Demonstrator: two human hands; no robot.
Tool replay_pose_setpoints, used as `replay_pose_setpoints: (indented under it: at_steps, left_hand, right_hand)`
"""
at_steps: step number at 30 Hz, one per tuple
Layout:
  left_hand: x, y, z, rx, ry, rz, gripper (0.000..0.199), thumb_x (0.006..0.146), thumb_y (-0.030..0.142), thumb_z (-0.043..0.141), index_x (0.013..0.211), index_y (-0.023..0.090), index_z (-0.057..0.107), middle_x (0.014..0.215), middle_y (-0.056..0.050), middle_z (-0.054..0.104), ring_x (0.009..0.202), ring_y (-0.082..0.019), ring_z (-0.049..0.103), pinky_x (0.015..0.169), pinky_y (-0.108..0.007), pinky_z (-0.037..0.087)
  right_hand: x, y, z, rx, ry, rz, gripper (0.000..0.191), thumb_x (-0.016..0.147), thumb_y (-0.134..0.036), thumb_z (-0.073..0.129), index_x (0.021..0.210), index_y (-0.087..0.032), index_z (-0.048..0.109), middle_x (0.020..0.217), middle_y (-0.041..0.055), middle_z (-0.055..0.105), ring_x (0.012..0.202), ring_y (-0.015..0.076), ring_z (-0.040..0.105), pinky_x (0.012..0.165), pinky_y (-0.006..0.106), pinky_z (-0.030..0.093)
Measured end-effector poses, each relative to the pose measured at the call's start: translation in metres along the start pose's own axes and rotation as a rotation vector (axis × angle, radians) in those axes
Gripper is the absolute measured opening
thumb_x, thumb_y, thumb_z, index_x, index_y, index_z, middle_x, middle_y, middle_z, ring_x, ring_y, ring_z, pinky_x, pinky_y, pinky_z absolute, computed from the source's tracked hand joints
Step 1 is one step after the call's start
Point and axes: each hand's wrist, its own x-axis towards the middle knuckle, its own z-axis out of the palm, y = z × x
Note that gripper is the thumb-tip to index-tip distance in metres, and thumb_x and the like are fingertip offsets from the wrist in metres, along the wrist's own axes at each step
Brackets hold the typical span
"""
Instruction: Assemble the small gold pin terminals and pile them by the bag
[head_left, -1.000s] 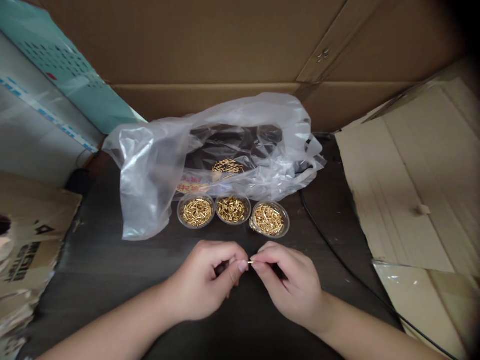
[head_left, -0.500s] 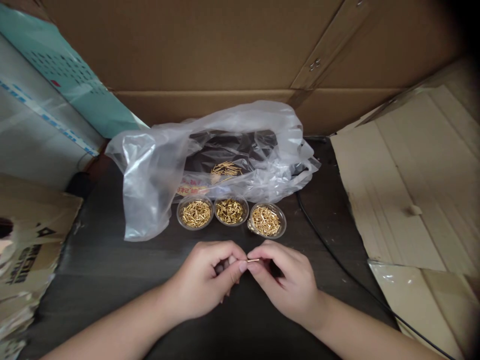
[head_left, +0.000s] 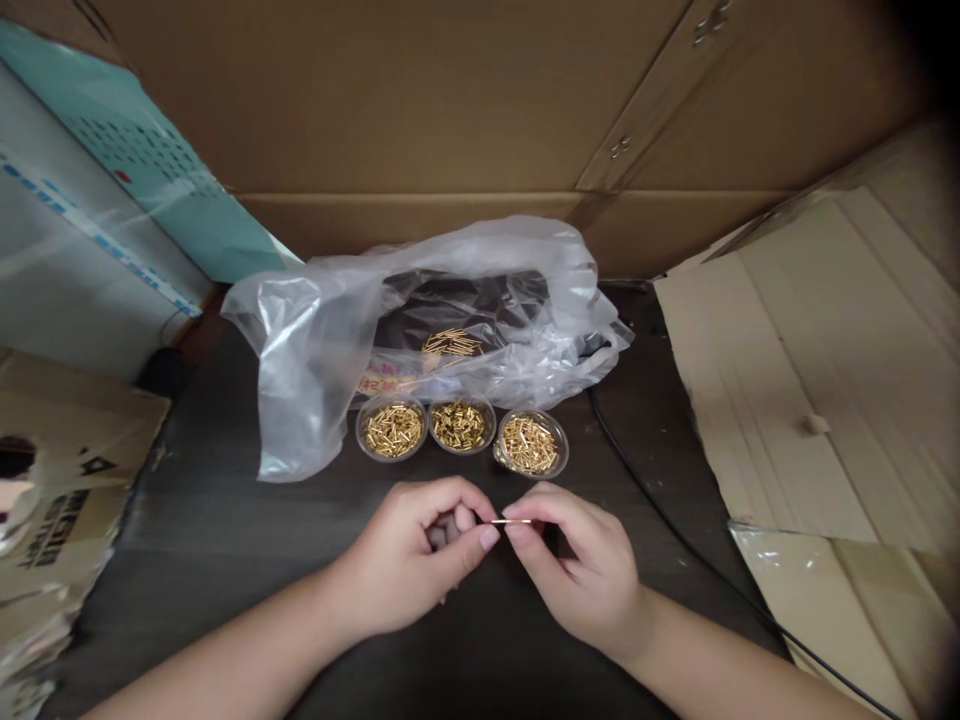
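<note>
A thin gold pin (head_left: 511, 521) lies level between my two hands. My left hand (head_left: 439, 540) pinches its left end between thumb and forefinger. The fingertips of my right hand (head_left: 574, 550) are closed on its right part. Just beyond my hands stand three round clear cups of small gold pieces: a left cup (head_left: 392, 428), a middle cup (head_left: 460, 424) and a right cup (head_left: 531, 443). Behind them, a pile of longer gold pins (head_left: 451, 346) rests on an open clear plastic bag (head_left: 300, 320).
The dark table (head_left: 225, 520) is bordered by a tall cardboard wall (head_left: 412, 100) at the back and cardboard (head_left: 817, 370) on the right. A printed cardboard box (head_left: 60, 500) is at the left. A black cable (head_left: 690, 540) runs down the right side.
My fingertips have moved slightly apart, and more of the gold pin shows between them. The camera view has shifted a little.
</note>
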Motion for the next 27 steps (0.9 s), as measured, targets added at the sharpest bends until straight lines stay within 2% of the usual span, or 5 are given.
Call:
replay_pose_setpoints:
  at_steps: [8,15,19,22,27]
  left_hand:
    - [0.002,-0.004,0.001,0.045,0.001,-0.028,0.022,0.097,0.034,0.057,0.092,0.013,0.063,0.063,0.004,0.053,0.044,-0.007,0.050,0.039,-0.015,0.040]
    - [0.002,-0.008,0.000,0.063,-0.009,0.016,0.025,0.098,0.036,0.053,0.090,0.014,0.061,0.063,0.004,0.053,0.046,-0.008,0.050,0.042,-0.017,0.040]
    - [0.003,-0.009,0.000,0.102,-0.009,0.060,0.023,0.098,0.033,0.053,0.088,0.014,0.061,0.062,0.003,0.054,0.048,-0.009,0.050,0.045,-0.019,0.038]
    - [0.003,-0.007,0.001,0.137,-0.006,0.089,0.022,0.096,0.031,0.053,0.085,0.015,0.062,0.061,0.003,0.054,0.049,-0.009,0.048,0.047,-0.020,0.037]
    - [0.001,-0.006,0.001,0.177,0.004,0.111,0.020,0.095,0.028,0.054,0.084,0.015,0.064,0.061,0.003,0.056,0.052,-0.010,0.047,0.050,-0.020,0.036]
  right_hand:
    - [0.009,-0.012,-0.019,0.085,0.046,-0.037,0.018,0.094,-0.006,0.048,0.104,-0.021,0.053,0.084,0.0020,0.060,0.073,0.0141,0.062,0.062,0.026,0.050]
    - [0.081,-0.044,-0.065,-0.358,-0.001,-0.121,0.021,0.096,-0.016,0.060,0.076,-0.018,0.055,0.072,-0.0007,0.056,0.065,0.0111,0.052,0.061,0.025,0.041]
    - [0.141,-0.015,-0.042,-0.506,-0.226,-0.032,0.021,0.099,-0.026,0.057,0.079,-0.018,0.059,0.075,0.0002,0.059,0.068,0.0134,0.053,0.065,0.027,0.040]
    - [0.181,0.020,-0.019,-0.538,-0.379,0.004,0.005,0.092,-0.016,0.063,0.088,-0.018,0.065,0.089,0.0021,0.068,0.078,0.0147,0.059,0.073,0.027,0.044]
    - [0.219,0.060,-0.001,-0.622,-0.457,0.132,0.008,0.095,-0.016,0.062,0.089,-0.015,0.068,0.087,0.0033,0.070,0.078,0.0154,0.063,0.077,0.031,0.051]
